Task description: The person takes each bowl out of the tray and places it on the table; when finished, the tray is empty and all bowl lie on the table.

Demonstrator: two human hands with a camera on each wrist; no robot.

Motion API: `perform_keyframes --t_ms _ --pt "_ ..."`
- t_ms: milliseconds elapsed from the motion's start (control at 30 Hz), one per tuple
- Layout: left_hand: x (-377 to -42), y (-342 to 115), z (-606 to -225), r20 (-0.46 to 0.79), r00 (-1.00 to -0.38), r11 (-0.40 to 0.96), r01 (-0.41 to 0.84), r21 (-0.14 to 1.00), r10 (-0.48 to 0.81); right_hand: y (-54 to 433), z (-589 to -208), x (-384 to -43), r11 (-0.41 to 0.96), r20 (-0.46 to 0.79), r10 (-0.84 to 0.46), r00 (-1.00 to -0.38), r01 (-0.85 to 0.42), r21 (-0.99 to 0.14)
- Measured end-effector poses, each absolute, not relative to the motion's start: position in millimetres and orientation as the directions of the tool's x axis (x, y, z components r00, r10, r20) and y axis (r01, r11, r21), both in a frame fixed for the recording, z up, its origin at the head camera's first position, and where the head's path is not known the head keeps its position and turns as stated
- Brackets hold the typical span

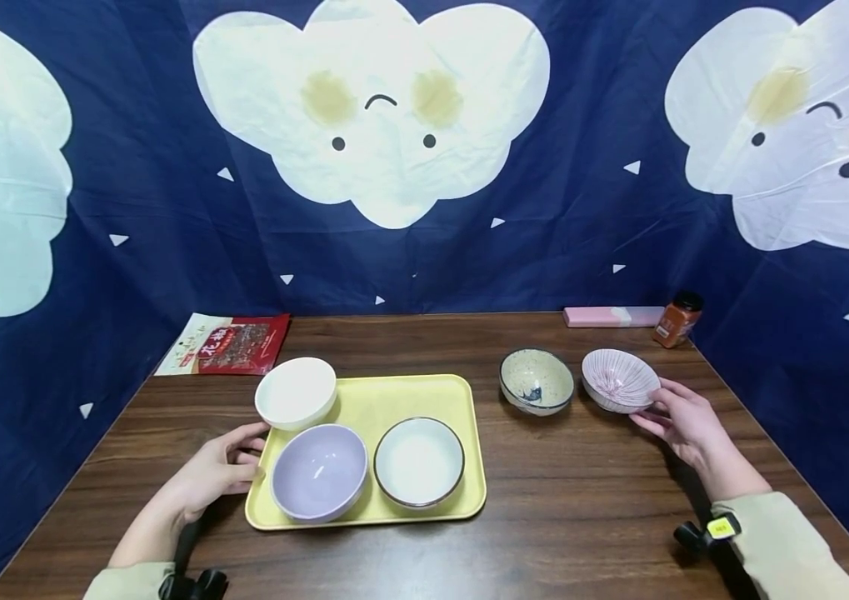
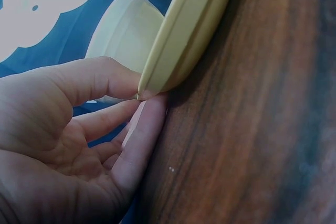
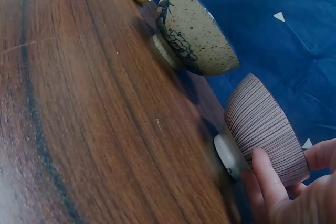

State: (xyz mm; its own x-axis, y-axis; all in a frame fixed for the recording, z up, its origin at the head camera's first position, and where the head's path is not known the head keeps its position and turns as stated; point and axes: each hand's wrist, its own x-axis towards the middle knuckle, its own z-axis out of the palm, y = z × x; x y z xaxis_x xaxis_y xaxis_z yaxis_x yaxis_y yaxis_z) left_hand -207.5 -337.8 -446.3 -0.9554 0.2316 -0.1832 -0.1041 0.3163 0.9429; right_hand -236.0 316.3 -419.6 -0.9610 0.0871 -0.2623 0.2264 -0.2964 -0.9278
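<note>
My left hand (image 1: 210,475) pinches the left rim of a yellow tray (image 1: 402,393), with the thumb on the edge and fingers below it in the left wrist view. On the tray are a white bowl (image 1: 295,392), a lavender bowl (image 1: 319,472) and a white bowl with a dark rim (image 1: 419,462). Over on the right, my right hand (image 1: 688,427) grips a striped bowl (image 3: 265,135) by its side, thumb at the rim and fingers against the outer wall. A speckled bowl (image 1: 536,382) with a blue motif stands just left of it.
At the back left of the wooden table (image 1: 544,517) lies a red and white spice packet (image 1: 223,345). A pink box (image 1: 613,317) and an orange jar with a black lid (image 1: 678,319) are at the back right. Blue cloth with white clouds (image 1: 387,267) encloses the table.
</note>
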Motion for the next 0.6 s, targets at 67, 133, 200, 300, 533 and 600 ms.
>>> perform_keyframes --t_ms 67,133,200,300,533,600 --pt "-207.1 -337.1 -446.2 -0.187 -0.956 0.315 -0.109 0.943 0.228 315.9 -419.9 -236.5 -0.299 -0.264 0.087 -0.961 0.227 -0.927" --pt "-207.0 -337.1 -446.2 -0.186 -0.956 0.316 -0.108 0.943 0.228 316.1 -420.0 -236.2 -0.297 -0.264 0.085 -0.961 0.229 -0.927" --pt "-206.6 -337.3 -446.4 -0.183 -0.955 0.315 -0.105 0.943 0.231 316.8 -420.0 -235.6 -0.278 -0.264 0.084 -0.961 0.232 -0.932" --pt "-206.7 -338.1 -447.2 -0.178 -0.954 0.314 -0.097 0.944 0.241 318.1 -419.5 -234.3 -0.196 -0.259 0.093 -0.961 0.237 -0.951" --pt "-207.5 -337.5 -446.7 -0.188 -0.956 0.318 -0.109 0.942 0.227 318.1 -410.6 -231.7 -0.153 -0.122 0.326 -0.937 0.075 -0.985" --pt "-207.6 -338.1 -446.1 -0.19 -0.955 0.32 -0.11 0.941 0.229 317.3 -403.1 -231.1 -0.208 -0.053 0.377 -0.925 -0.029 -0.978"
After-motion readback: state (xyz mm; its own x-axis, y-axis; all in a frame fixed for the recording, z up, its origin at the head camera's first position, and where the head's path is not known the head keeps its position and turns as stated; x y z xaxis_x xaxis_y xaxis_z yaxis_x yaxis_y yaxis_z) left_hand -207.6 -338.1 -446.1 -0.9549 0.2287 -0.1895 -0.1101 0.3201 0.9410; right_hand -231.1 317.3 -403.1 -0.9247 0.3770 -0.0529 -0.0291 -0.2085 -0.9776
